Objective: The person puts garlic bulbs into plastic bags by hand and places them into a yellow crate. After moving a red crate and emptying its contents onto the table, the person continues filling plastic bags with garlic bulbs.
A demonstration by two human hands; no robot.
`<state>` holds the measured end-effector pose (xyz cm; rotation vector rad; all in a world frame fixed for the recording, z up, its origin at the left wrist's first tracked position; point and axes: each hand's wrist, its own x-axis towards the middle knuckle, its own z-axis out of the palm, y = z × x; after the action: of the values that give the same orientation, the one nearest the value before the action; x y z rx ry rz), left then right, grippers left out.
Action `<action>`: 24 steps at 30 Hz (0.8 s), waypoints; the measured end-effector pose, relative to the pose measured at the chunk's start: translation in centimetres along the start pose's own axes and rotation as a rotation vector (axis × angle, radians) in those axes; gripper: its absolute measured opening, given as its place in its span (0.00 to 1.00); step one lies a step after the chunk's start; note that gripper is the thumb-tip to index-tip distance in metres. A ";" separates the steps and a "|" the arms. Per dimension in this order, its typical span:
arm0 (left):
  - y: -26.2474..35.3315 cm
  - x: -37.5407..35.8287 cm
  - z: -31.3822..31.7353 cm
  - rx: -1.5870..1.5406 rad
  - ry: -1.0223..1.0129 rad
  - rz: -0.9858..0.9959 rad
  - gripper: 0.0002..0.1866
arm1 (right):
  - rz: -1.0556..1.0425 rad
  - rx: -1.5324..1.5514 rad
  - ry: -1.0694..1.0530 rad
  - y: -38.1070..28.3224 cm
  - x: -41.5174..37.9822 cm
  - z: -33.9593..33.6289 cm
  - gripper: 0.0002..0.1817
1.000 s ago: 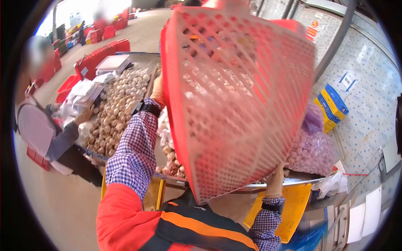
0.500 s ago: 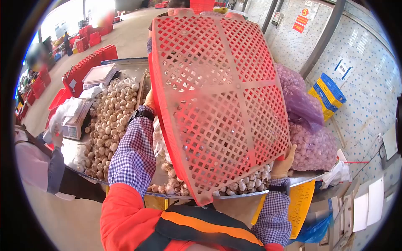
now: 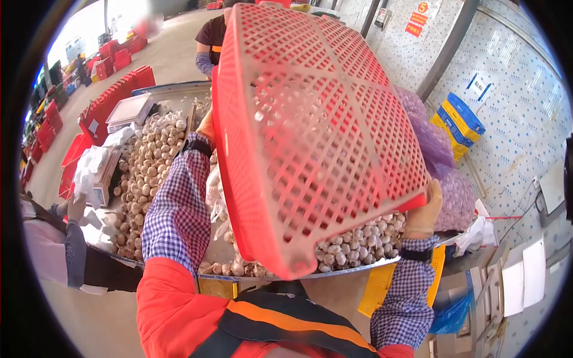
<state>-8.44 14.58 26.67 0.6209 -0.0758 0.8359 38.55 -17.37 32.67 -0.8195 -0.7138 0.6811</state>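
A red plastic crate with a lattice base is tipped up over the table, its underside towards me. My left hand is closed on its left rim, the fingers partly hidden behind it. At the lower right corner my right hand grips the crate edge. Some garlic shows through the lattice. Below the crate, garlic bulbs lie heaped on the table near its front edge. More bulbs are spread left of them.
Left of my arm is a large pile of paler bulbs, with scales beyond. A co-worker's sleeve is at far left; another person stands behind the crate. Purple mesh sacks of garlic stand at right, near stacked blue and yellow crates.
The crate has tilted further, its lower edge rising and its left side showing more. My right hand has moved up and right with it. More garlic shows beneath the crate.
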 end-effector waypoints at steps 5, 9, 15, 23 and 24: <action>-1.6 0.8 6.6 0.181 0.461 0.222 0.18 | 0.112 0.216 0.027 -0.3 -0.3 -1.0 0.26; 1.4 3.3 5.6 0.282 0.402 0.169 0.18 | -0.053 -0.016 0.033 -0.7 -1.0 -2.2 0.23; 5.5 8.2 12.0 0.483 0.226 0.139 0.19 | -0.031 0.217 0.040 -3.1 -0.2 -0.8 0.24; 11.0 13.5 17.7 0.647 -0.029 0.155 0.21 | -0.133 0.388 0.073 -4.4 3.8 -0.4 0.27; 10.2 13.2 18.6 0.489 0.036 0.007 0.20 | -0.143 0.400 0.026 -4.2 4.0 -1.0 0.27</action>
<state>-3.57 18.50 50.82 1.0640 0.1650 0.8771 42.72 -16.85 36.77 -0.4052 -0.5804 0.6545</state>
